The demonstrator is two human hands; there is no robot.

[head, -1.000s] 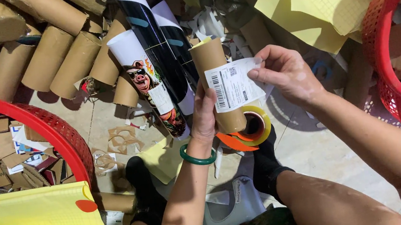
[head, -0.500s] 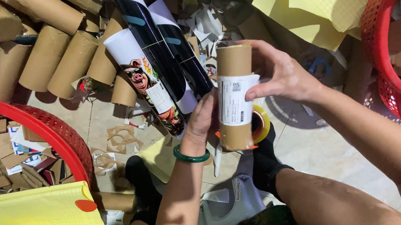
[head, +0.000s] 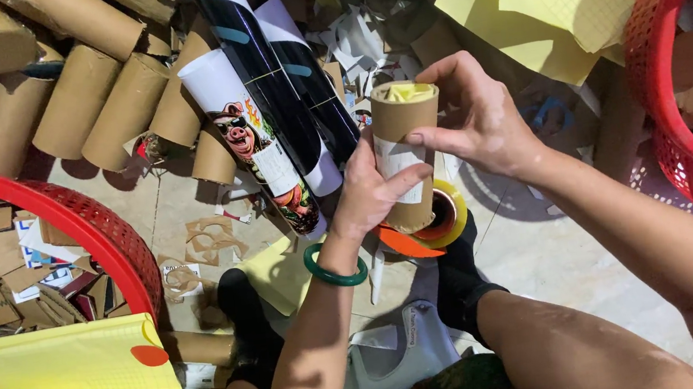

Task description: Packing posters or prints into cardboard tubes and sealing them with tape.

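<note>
I hold a brown cardboard tube (head: pixel 404 118) upright in front of me, with a white label wrapped around its middle and yellow paper showing in its open top. My left hand (head: pixel 372 191), with a green bangle on the wrist, grips the tube's lower part from the left and its thumb presses the label. My right hand (head: pixel 481 114) holds the upper part from the right, fingers curled over the rim. Just below the tube lies a roll of tape (head: pixel 446 213) with a yellow and orange edge.
A pile of brown cardboard tubes (head: pixel 83 94) and printed black and white tubes (head: pixel 270 134) lies at the top left. A red basket (head: pixel 99 240) of cardboard scraps stands left, another red basket (head: pixel 672 70) right. Yellow gridded sheets (head: pixel 55 384) lie at the bottom left and top right.
The white label, held out flat beside the tube a second ago, now lies wrapped around it. The tube has tipped so its open top faces me.
</note>
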